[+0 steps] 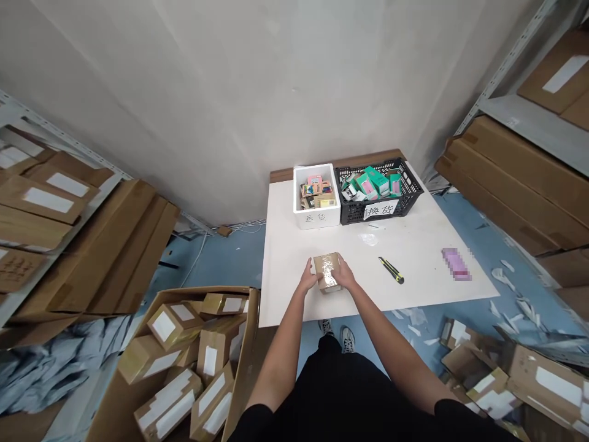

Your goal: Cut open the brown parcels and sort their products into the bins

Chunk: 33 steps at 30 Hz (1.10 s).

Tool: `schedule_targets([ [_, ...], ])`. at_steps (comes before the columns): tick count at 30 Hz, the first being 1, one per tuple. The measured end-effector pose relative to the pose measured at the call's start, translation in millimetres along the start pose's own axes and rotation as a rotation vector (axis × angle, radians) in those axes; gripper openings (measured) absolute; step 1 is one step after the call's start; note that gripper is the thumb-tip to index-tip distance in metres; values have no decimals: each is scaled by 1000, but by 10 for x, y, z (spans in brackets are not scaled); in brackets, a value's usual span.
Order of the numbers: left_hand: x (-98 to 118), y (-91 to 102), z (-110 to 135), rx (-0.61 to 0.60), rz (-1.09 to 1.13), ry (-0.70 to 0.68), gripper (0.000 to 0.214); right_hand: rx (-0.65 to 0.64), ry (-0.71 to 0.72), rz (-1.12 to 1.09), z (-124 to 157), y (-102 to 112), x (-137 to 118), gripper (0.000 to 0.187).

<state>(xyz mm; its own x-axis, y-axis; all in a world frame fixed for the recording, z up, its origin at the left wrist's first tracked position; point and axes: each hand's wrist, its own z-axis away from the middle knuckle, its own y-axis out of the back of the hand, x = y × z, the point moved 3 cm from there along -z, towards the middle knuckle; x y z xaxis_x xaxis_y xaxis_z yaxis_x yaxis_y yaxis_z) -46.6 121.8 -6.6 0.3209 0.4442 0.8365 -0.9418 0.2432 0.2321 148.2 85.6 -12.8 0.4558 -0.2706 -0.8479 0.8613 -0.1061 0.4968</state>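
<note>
A small brown cardboard box (327,270) with shiny clear tape across its top is held between both hands near the front of the white table (285,245). My left hand (309,276) grips its left side, thumb toward the top. On the opposite side, my right hand (343,274) is closed around the box. To the right of the hands lies a yellow and black box cutter (391,270) with its tip pointing away from me. The underside of the box is hidden.
At the table's back stand a white foam box (317,218) with small packages and a black plastic crate (405,205) with green boxes. A blurred pink item (456,264) lies right. A large carton (251,344) of parcels stands left; opened boxes (547,380) sit on the right floor.
</note>
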Motion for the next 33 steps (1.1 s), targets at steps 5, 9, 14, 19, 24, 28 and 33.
schedule_targets([
  [5,288,-49,-213,-96,-32,-22,94,-101,-119,127,-218,76,-269,92],
  [9,396,-208,-218,-23,27,-221,60,2,-104,175,-306,255,-343,84],
  [14,201,-533,-195,38,-2,-349,42,28,-130,312,-325,285,-168,65],
  [19,-59,-687,-306,-140,-101,-203,56,-129,-268,430,-215,239,135,61],
  [24,221,-567,-662,-154,-488,-290,76,-57,-215,376,-259,460,165,65],
  [28,624,-518,-1059,-273,-741,-324,111,41,-99,273,-408,820,7,66],
  [33,761,-542,-1336,-388,-1056,-283,128,117,14,205,-529,1511,76,63],
])
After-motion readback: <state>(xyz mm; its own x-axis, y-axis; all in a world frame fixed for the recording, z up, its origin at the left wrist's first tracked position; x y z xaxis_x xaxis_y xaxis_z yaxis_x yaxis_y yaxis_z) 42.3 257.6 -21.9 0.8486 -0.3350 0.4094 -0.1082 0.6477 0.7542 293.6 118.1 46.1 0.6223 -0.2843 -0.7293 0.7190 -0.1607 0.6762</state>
